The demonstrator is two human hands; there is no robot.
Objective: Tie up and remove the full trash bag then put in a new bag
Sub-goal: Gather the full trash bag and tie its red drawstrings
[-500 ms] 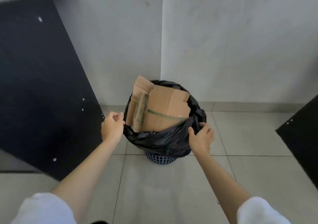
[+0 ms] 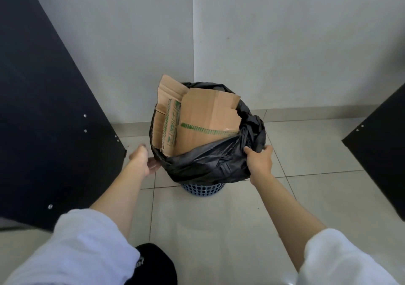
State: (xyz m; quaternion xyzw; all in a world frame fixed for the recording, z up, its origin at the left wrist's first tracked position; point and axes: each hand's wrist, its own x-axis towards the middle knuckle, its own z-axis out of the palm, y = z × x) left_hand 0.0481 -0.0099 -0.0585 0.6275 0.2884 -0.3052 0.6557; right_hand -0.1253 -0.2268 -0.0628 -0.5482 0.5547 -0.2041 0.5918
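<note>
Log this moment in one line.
right hand grips trash bag | left hand beside it, grip unclear | cardboard protruding | bag untied, in blue basket

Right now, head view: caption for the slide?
Right hand grips black trash bag, full of cardboard, in blue basket; blurred left hand at its opposite edge.

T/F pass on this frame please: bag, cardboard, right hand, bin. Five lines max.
1. Cardboard sticks out of the black trash bag. True.
2. The bag is tied shut. False: its mouth is open.
3. The right hand grips the bag's right edge. True.
4. The bin is red with solid walls. False: it is blue with lattice walls.
5. The bag is out of the bin. False: it sits in the bin.
</note>
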